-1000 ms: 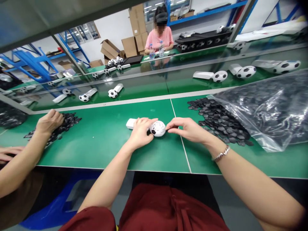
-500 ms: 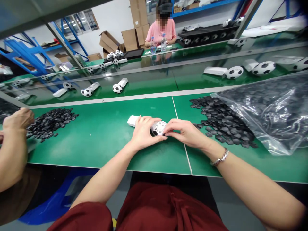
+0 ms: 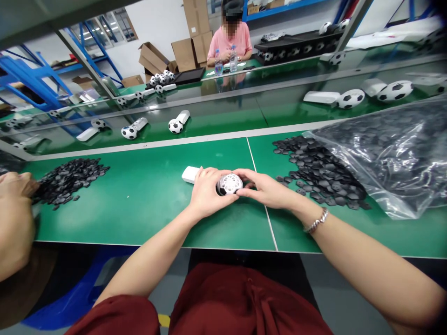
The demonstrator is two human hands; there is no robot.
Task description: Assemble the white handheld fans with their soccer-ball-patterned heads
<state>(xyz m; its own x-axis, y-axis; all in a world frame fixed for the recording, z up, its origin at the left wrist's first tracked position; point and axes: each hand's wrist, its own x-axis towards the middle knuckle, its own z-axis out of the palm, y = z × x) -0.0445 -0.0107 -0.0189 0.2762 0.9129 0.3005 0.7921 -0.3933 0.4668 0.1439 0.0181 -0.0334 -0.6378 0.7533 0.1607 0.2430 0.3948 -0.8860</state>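
Note:
Between my two hands is a football-shaped device [image 3: 229,184] with white lattice on top and black patches low on its side. Its white handle [image 3: 190,174] sticks out to the left, beyond my fingers. My left hand [image 3: 207,191] wraps the device from the left, thumb along the near side. From the right, my right hand [image 3: 260,188] grips the ball's edge between thumb and fingers. Whether a small black piece sits under the right fingertips is hidden. To the right lies a pile of black pentagon pieces [image 3: 323,174].
A clear plastic bag [image 3: 394,158] of black pieces lies right. Another black pile [image 3: 75,179] is left, beside a co-worker's hand [image 3: 16,190]. Beyond the ledge, a belt [image 3: 223,118] carries football devices [image 3: 175,125]. A person in pink [image 3: 230,42] sits across.
My right hand has gone from a pinch at the ball's near right edge to a wider grip on its right side. Devices on the belt have shifted rightward. The view has shifted slightly.

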